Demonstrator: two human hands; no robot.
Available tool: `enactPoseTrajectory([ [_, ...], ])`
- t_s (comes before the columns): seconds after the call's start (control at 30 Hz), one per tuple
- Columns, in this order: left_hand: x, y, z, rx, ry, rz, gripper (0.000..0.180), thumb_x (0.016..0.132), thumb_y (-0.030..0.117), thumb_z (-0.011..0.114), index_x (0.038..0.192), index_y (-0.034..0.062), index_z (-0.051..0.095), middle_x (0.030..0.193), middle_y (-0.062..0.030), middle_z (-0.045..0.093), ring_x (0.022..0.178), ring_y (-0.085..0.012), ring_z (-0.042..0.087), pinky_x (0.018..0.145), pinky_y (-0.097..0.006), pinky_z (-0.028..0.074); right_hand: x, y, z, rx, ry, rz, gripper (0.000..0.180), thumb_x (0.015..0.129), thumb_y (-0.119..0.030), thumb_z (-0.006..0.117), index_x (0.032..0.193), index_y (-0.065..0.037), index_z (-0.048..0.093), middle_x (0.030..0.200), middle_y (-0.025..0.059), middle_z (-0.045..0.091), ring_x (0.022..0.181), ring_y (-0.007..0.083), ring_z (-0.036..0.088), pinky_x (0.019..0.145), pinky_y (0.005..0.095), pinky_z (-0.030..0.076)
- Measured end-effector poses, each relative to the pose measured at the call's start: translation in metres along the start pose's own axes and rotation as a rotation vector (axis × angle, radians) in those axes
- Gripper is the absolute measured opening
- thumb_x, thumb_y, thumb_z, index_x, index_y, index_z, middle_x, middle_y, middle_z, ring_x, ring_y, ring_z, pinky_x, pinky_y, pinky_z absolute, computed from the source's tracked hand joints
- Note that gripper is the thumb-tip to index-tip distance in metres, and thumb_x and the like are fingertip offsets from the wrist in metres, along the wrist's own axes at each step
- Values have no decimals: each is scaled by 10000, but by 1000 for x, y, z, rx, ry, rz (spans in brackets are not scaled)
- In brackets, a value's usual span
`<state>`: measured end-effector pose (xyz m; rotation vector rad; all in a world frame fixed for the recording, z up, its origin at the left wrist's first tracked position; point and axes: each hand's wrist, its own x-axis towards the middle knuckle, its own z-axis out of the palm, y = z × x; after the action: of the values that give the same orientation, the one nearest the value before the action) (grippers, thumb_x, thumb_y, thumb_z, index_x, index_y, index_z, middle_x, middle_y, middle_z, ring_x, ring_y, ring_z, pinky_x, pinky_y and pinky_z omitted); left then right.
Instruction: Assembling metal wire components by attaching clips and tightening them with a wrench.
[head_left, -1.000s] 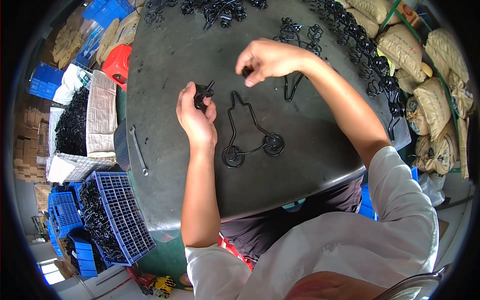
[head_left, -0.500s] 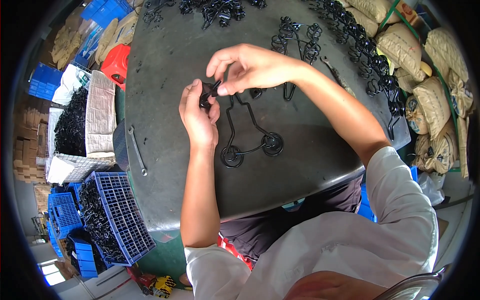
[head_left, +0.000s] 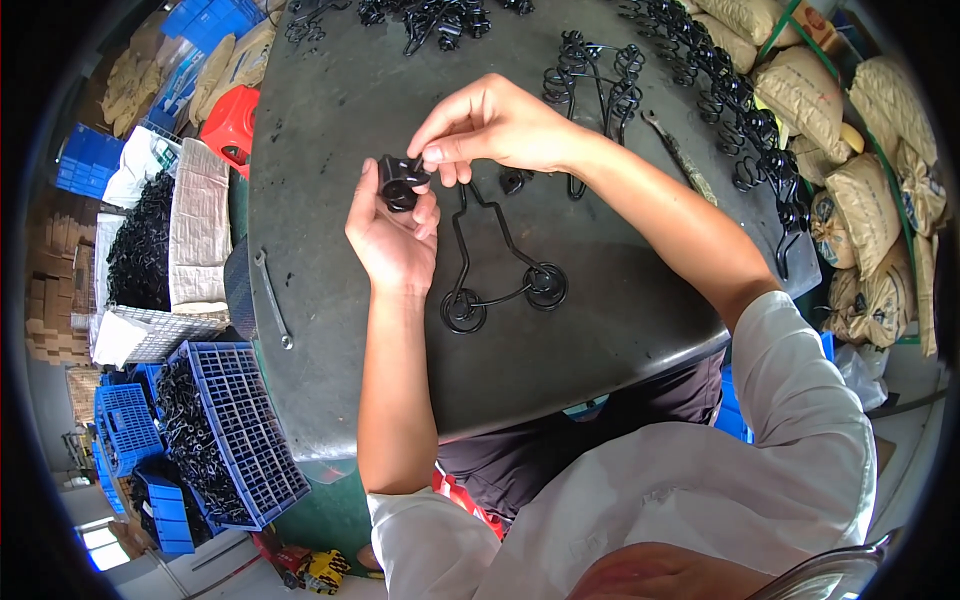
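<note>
My left hand (head_left: pixel 388 243) holds a small glossy black clamp-like part (head_left: pixel 402 184) up above the table, its fingers curled around the lower side. Closed in a pinch, my right hand (head_left: pixel 497 124) grips the upper right edge of the same part; anything small between those fingertips is hidden. Just right of and below the hands, a black bent-wire double torsion spring (head_left: pixel 546 287) lies on the table with its two coils toward me. Beside its far end, partly under my right hand, sits a small round black piece (head_left: pixel 513 181).
The dark table (head_left: pixel 330 370) carries a wrench (head_left: pixel 272 300) at left and a worn metal tool (head_left: pixel 680 158) at right. More wire springs (head_left: pixel 628 80) and a black pile (head_left: pixel 430 22) lie farther back. Blue crates (head_left: pixel 245 430) stand left; sacks (head_left: pixel 805 95) are stacked right.
The black part has turned in my left hand, showing more of its face, and that hand has opened slightly. My right hand has shifted a little up and left.
</note>
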<state>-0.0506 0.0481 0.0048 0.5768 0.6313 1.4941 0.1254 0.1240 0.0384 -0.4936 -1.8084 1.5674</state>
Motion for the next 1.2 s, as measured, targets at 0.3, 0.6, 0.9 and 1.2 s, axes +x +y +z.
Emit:
enactPoseTrajectory([
  [0.3, 0, -1, -3, -171, 13, -53, 413, 1039, 434, 563, 966, 35, 639, 812, -83, 664, 619, -120, 605, 479, -196, 458, 1, 8, 2, -39, 85, -57, 89, 906, -46, 750, 981, 1, 762, 845, 47, 732, 696, 75, 635, 585, 214, 478],
  [0.6, 1, -1, 0, -54, 34, 7, 400, 993, 468, 636, 921, 75, 655, 784, -43, 677, 637, -103, 650, 530, -193, 499, 4, 16, -4, 33, 21, -116, 146, 880, 33, 742, 1025, 37, 757, 1021, 122, 739, 827, 130, 674, 706, 248, 545],
  [0.9, -1, 0, 5, -5, 45, 58, 411, 994, 483, 623, 919, 81, 659, 787, -31, 682, 632, -94, 639, 526, -187, 503, 3, 14, 4, 103, 20, -146, 200, 828, 118, 752, 1021, 66, 746, 1112, 186, 723, 986, 214, 715, 896, 318, 601],
  [1.2, -6, -2, 16, 313, 192, 139, 520, 1078, 514, 413, 905, 65, 609, 646, -43, 601, 445, -101, 487, 384, -209, 324, -1, 16, 23, 38, 204, -222, 160, 829, 75, 777, 985, 43, 762, 1090, 175, 725, 944, 196, 716, 858, 308, 602],
])
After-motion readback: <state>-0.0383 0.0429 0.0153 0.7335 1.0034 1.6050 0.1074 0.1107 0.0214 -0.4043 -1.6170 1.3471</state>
